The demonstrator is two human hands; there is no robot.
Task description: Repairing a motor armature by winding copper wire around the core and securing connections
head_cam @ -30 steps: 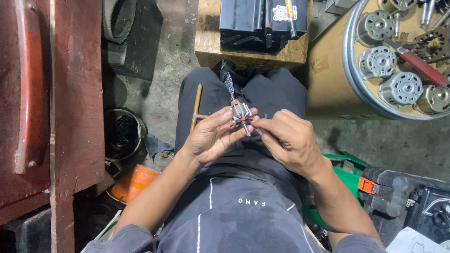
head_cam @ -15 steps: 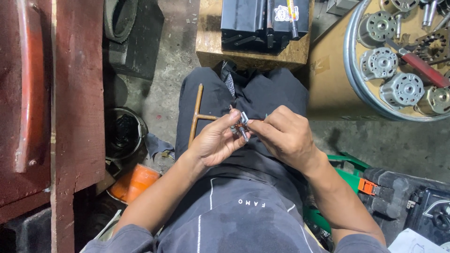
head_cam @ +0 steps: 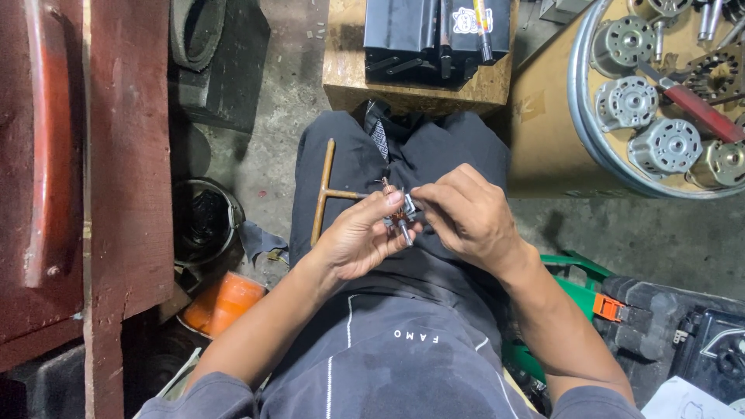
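Over our lap, our left hand (head_cam: 358,240) and right hand (head_cam: 466,213) both pinch a small metal motor part (head_cam: 401,216) between fingertips. A copper T-shaped tube (head_cam: 324,192) lies on our left thigh. Far ahead, a black box (head_cam: 434,31) with a small white sticker sits on a wooden block (head_cam: 349,77). At far right, a round tray (head_cam: 583,116) holds grey motors (head_cam: 625,101).

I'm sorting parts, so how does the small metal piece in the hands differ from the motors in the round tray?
The small metal piece is slim, with a thin shaft, and pinched between left hand and right hand; the motors are bulkier, drum-shaped, and lie loose in the round tray. Both are silvery metal.
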